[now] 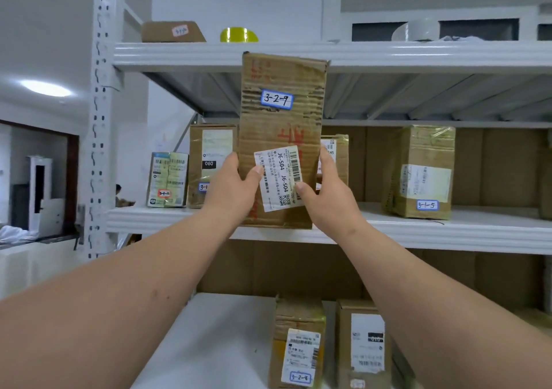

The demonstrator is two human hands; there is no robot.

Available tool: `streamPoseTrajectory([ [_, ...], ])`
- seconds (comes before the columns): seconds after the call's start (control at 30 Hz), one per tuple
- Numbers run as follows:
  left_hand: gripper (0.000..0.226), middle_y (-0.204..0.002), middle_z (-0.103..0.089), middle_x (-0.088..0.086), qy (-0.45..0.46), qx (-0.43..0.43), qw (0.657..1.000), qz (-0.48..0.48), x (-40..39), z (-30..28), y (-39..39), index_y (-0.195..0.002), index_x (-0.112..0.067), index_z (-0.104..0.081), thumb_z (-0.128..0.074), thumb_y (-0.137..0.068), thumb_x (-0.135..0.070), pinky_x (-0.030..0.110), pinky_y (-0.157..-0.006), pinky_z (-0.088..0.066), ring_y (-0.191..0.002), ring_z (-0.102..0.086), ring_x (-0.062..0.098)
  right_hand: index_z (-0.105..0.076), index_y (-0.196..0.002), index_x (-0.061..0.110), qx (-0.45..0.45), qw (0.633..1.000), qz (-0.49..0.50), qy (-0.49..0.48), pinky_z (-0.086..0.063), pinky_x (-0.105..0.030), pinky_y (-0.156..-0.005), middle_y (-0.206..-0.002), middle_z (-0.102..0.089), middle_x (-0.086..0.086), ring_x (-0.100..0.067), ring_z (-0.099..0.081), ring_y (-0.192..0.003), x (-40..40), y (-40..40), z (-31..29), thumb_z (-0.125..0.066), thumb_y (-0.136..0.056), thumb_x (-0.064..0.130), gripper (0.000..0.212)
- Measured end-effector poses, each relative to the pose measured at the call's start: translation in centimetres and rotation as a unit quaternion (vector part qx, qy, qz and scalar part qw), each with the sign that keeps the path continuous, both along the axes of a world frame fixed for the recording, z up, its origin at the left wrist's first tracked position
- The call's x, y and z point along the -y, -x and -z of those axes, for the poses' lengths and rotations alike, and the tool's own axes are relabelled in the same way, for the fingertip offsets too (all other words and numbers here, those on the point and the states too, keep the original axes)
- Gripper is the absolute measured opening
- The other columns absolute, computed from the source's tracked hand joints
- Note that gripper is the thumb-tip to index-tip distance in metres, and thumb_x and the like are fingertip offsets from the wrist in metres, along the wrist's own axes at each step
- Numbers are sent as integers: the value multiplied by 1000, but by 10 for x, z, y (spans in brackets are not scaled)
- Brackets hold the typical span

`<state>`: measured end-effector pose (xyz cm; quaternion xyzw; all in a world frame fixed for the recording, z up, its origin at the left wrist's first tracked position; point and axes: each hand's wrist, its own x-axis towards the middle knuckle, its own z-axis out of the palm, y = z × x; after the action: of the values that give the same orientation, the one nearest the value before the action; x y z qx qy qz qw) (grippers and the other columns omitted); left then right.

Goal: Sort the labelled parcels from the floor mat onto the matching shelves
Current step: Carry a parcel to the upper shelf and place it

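A tall worn cardboard parcel (280, 125) stands upright in front of the white shelving, with a blue-edged tag reading 3-2-9 and a white shipping label low on its face. My left hand (236, 185) grips its lower left edge, thumb on the label. My right hand (325, 191) grips the lower right edge. The parcel's bottom is level with the front lip of the middle shelf (418, 233). Its top reaches the upper shelf (418, 55).
The middle shelf holds a parcel tagged 3-1-11 (167, 179), a box marked 060 (210, 161), a box behind the held parcel (336, 155) and one tagged 3-1-5 (424, 170). The lower shelf holds a 3-2-8 parcel (298, 347) and another box (366, 344). Yellow tape (239, 34) lies on top.
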<state>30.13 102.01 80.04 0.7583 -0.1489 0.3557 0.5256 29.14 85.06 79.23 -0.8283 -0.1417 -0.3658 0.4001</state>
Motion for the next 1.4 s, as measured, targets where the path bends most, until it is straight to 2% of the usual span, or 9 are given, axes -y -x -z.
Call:
streamPoseTrajectory([
  [0.13, 60, -140, -54, -6, -43, 16, 999, -15, 3, 5, -5, -151, -31, -21, -53, -101, -30, 33, -88, -52, -117, -60, 15, -2, -150, 49, -9, 1000, -5, 10, -54, -43, -95, -129, -61, 12, -12, -59, -118, 2, -5, 2, -57, -98, 30, 78],
  [0.23, 85, -156, -28, 1, -116, 24, 987, -104, 8, 7, -4, -154, -39, 13, -52, -100, -32, 43, -95, -49, -129, -50, 22, -3, -146, 53, -11, 1000, -3, 13, -56, -46, -92, -127, -63, 11, -13, -61, -117, 1, -13, 6, -59, -97, 31, 78],
  [0.33, 92, -161, -8, 3, -197, 28, 961, -194, 12, 7, -5, -149, -41, 25, -52, -100, -37, 46, -96, -48, -136, -41, 28, -1, -142, 58, -1, 1000, 3, 18, -57, -48, -90, -125, -64, 9, -15, -63, -113, 2, -20, 6, -60, -95, 34, 79],
  [0.57, 116, -154, -16, 5, -241, -27, 952, -185, 21, 22, -20, -139, -53, 35, -68, -84, -55, 50, -97, -51, -128, -48, 32, -1, -151, 44, 23, 999, 4, 43, -55, -37, -89, -126, -62, 9, -12, -63, -111, 12, -26, 5, -57, -98, 33, 77],
  [0.8, 130, -156, -11, 5, -244, -35, 949, -197, 33, 30, -32, -134, -50, 44, -73, -78, -59, 48, -101, -47, -132, -45, 30, -9, -150, 43, 38, 996, -8, 86, -55, -45, -91, -134, -57, 11, -14, -60, -116, 27, -45, 7, -49, -100, 38, 64],
  [0.9, 131, -158, -12, 3, -242, -32, 948, -206, 34, 29, -37, -135, -51, 42, -75, -75, -60, 51, -104, -47, -135, -43, 31, -25, -147, 34, 74, 992, 34, 91, -52, -49, -94, -137, -54, 6, -18, -55, -120, 43, -58, 11, -42, -100, 45, 51],
  [1.0, 132, -159, -13, 2, -236, -31, 950, -202, 34, 29, -42, -137, -52, 39, -76, -73, -61, 53, -105, -46, -137, -42, 31, -38, -141, 26, 89, 987, 116, 64, -48, -48, -96, -135, -50, 0, -20, -50, -118, 62, -70, 9, -49, -97, 38, 46],
  [1.23, 132, -159, -13, 0, -235, -25, 952, -193, 39, 28, -49, -138, -52, 36, -77, -72, -60, 52, -105, -46, -136, -44, 30, -21, -152, 14, -77, 989, 125, -11, -44, -50, -101, -152, -30, -12, -35, -43, -130, 88, -87, -13, -60, -94, 30, 72],
  [1.4, 132, -158, -16, 2, -235, -23, 953, -188, 46, 26, -53, -144, -48, 31, -78, -72, -59, 47, -103, -44, -134, -44, 28, -21, -150, 7, -175, 981, 84, -10, -43, -41, -93, -143, -45, -16, -35, -49, -126, 99, -96, -25, -58, -97, 31, 69],
])
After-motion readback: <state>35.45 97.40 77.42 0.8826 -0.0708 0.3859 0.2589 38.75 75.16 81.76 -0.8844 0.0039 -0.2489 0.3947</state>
